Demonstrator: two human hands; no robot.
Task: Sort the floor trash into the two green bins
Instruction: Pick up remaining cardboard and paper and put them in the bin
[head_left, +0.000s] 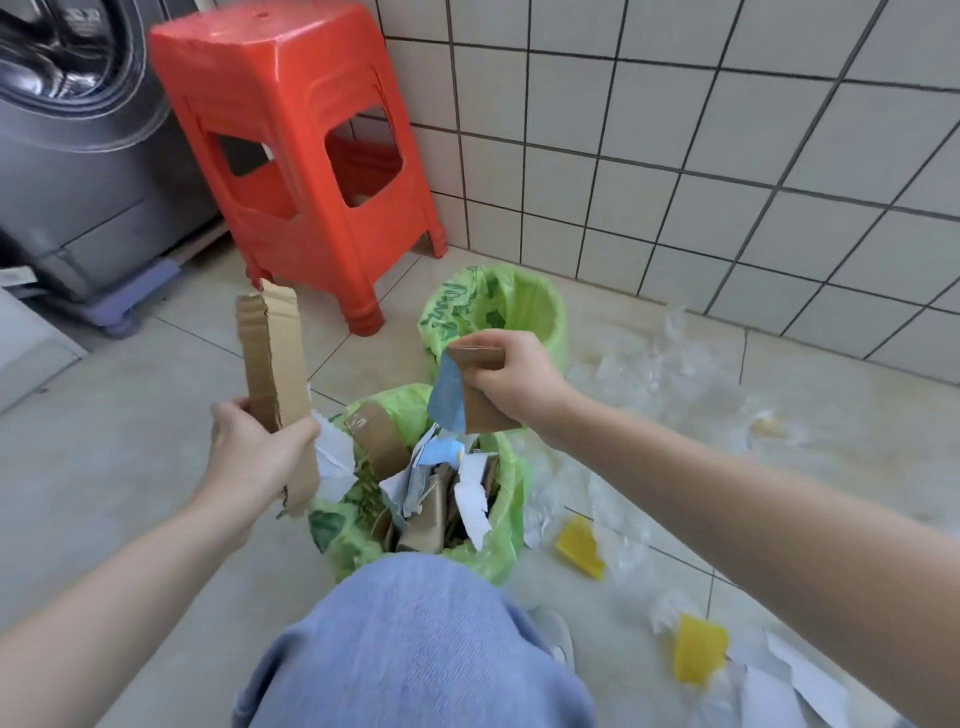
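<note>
My left hand (254, 449) grips a long torn cardboard strip (274, 364) upright, left of the near green bin (506, 540). That bin is stuffed with cardboard and paper scraps. My right hand (506, 382) holds a brown cardboard piece with a blue paper scrap (470, 392) above the near bin. The far green bin (545, 306) stands behind my right hand, close to the wall; its inside is mostly hidden. Clear plastic wrap (654, 364), yellow pieces (581, 545) and white paper (810, 680) lie on the floor to the right.
A red plastic stool (306, 156) stands behind the bins on the left. A grey washing machine (78, 156) fills the far left. The white tiled wall (727, 156) runs behind. My knee in blue jeans (415, 644) is just in front of the near bin.
</note>
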